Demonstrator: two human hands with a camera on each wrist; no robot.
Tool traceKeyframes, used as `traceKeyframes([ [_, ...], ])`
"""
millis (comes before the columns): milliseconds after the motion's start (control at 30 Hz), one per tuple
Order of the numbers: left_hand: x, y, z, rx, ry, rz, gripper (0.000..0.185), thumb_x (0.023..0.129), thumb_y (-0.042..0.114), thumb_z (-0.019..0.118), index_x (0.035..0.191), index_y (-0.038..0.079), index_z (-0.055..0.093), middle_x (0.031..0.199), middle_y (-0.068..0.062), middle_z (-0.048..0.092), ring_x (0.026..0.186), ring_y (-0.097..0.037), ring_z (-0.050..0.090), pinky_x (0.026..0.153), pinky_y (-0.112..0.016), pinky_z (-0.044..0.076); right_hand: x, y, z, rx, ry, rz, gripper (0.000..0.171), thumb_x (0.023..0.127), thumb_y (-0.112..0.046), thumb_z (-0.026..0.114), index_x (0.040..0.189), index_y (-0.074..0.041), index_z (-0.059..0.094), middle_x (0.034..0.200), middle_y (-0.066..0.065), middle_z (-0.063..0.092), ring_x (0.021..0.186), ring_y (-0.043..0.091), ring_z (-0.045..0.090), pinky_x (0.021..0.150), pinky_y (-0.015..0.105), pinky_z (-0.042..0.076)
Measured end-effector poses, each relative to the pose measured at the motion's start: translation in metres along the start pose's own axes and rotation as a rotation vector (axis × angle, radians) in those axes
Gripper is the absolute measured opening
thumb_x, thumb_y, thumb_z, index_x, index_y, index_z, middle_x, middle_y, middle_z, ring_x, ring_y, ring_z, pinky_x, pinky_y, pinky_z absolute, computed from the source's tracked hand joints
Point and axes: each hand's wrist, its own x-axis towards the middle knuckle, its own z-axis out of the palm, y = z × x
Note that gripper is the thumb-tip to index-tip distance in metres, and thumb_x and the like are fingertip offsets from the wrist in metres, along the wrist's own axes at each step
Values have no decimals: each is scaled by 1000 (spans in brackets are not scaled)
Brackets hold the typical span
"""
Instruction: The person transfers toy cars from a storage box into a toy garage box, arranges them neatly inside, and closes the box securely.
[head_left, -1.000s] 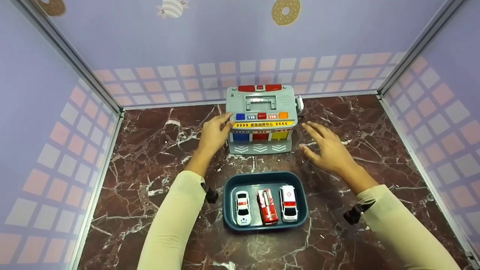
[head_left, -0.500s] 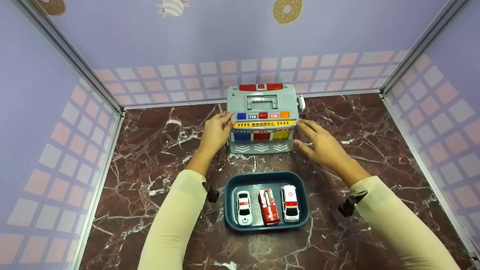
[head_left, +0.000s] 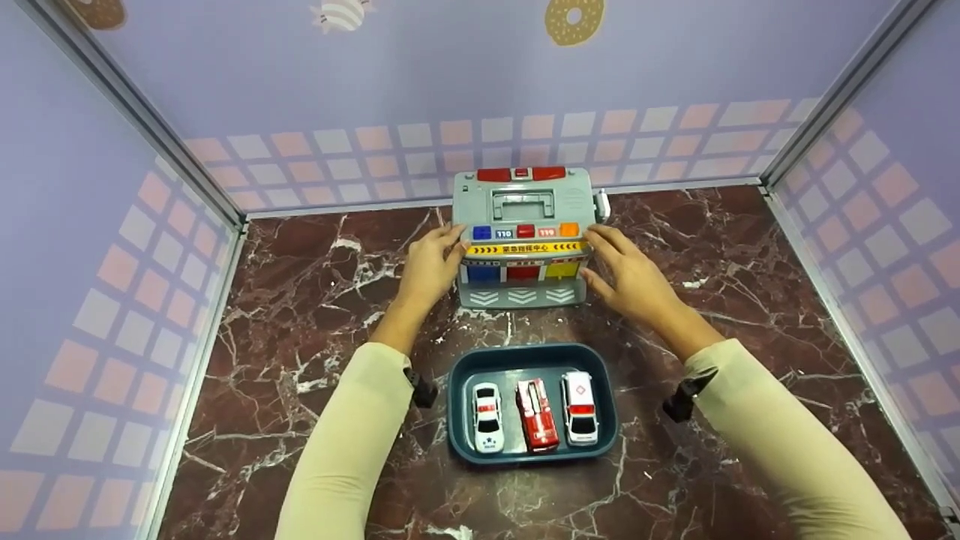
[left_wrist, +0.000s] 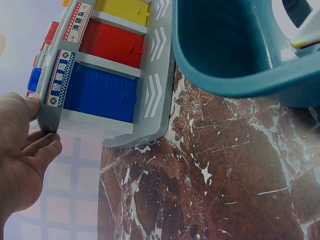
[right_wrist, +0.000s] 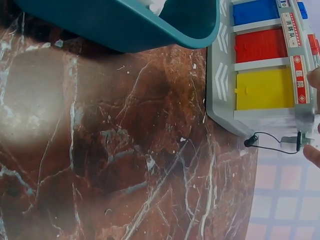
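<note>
Head view shows the toy station (head_left: 525, 206) near the surface's (head_left: 750, 300) back edge, between left hand (head_left: 427, 270) and right hand (head_left: 634, 281), relaxed fingers touching its roof; nearer the front, a tray (head_left: 517, 358) holds three toy vehicles (head_left: 537, 427).

The left hand (head_left: 429, 266) and right hand (head_left: 636, 279) reach forward, apart, their fingers (left_wrist: 45, 152) slightly bent.

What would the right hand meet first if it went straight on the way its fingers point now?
Most likely the toy station, at its roof's right edge by the orange block; the right hand looks right against it, though contact is unclear.
</note>
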Motion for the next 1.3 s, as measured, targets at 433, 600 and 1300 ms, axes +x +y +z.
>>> traceKeyframes([
  [433, -2, 3, 2, -2, 9, 17, 38, 102, 31, 63, 136, 14, 66, 138, -20, 64, 131, -37, 60, 115, -46, 45, 12, 1, 2, -4, 86, -17, 46, 100, -25, 65, 144, -14, 56, 140, 8, 60, 115, 34, 66, 99, 55, 52],
  [600, -3, 3, 1, -12, 8, 19, 38, 101, 29, 63, 135, 12, 66, 138, -21, 64, 131, -37, 60, 115, -45, 45, 18, 0, 1, -31, 115, -29, 37, 98, -24, 67, 134, -15, 64, 129, 5, 66, 95, 30, 68, 86, 53, 56],
  [1300, 1, 1, -2, 16, 4, 7, 38, 101, 29, 64, 136, 15, 66, 137, -19, 65, 131, -36, 61, 115, -45, 45, 29, -2, -2, -35, 78, 17, 41, 89, -9, 68, 128, -18, 66, 118, 2, 65, 82, 27, 63, 73, 47, 54],
])
